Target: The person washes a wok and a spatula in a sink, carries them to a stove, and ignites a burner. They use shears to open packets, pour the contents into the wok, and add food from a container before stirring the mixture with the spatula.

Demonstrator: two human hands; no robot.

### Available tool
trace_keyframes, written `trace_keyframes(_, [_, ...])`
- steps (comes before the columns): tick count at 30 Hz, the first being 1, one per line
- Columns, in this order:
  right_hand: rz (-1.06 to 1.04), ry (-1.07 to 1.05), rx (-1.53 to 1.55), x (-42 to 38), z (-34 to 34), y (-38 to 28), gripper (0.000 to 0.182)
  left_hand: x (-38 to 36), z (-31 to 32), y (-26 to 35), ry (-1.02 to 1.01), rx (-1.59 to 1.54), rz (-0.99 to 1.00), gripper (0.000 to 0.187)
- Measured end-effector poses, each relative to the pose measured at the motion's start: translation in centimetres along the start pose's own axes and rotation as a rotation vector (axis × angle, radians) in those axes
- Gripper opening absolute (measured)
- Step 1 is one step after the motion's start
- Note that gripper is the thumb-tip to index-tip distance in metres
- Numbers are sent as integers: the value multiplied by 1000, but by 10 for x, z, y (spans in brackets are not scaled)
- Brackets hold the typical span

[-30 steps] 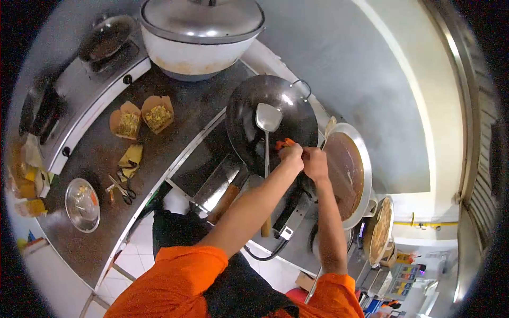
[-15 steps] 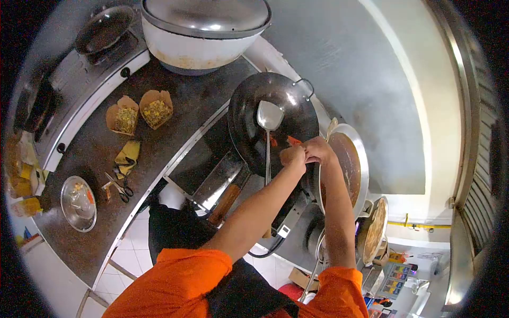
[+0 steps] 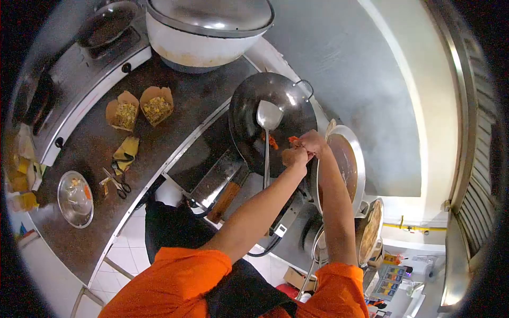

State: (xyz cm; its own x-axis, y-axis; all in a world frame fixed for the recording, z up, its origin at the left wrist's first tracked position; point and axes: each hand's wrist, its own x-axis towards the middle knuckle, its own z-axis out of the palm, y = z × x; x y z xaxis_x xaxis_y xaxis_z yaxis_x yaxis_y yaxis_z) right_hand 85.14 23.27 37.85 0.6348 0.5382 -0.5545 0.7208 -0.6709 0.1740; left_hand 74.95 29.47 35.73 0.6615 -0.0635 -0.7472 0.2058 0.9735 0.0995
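Observation:
Both of my hands come together over the right side of a black wok (image 3: 249,114). My left hand (image 3: 295,157) is closed, its fingers curled in against the other hand. My right hand (image 3: 312,143) pinches a small orange-red thing (image 3: 293,140) that pokes out past the fingertips; its kind I cannot tell. An orange-red lump (image 3: 272,141) lies in the wok below. A metal wok spatula (image 3: 270,114) rests in the wok, blade up the far side and handle toward me.
Right of the wok stands a pot (image 3: 360,175) of brown liquid. Leftward on the counter are two paper boxes (image 3: 125,114) of food, a yellow packet (image 3: 127,151), scissors (image 3: 121,185) and a metal bowl (image 3: 75,199). A large lidded pot (image 3: 207,47) stands behind.
My right hand has shifted slightly up and left over the wok, and more orange-red shows at its fingertips. The orange-red lump in the wok looks larger. The spatula stays put.

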Motion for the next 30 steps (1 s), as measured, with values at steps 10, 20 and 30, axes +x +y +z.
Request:
trace_keyframes(10, [64, 420, 210, -22, -20, -9, 27, -15, -4, -8, -254, -37, -65, 24])
trace_keyframes(20, [293, 569, 152, 10, 27, -34, 26, -242, -159, 121, -641, 855, 549, 29])
trace_keyframes(30, [409, 342, -69, 10, 34, -24, 29, -240, -403, 225, 146, 1238, 676, 25])
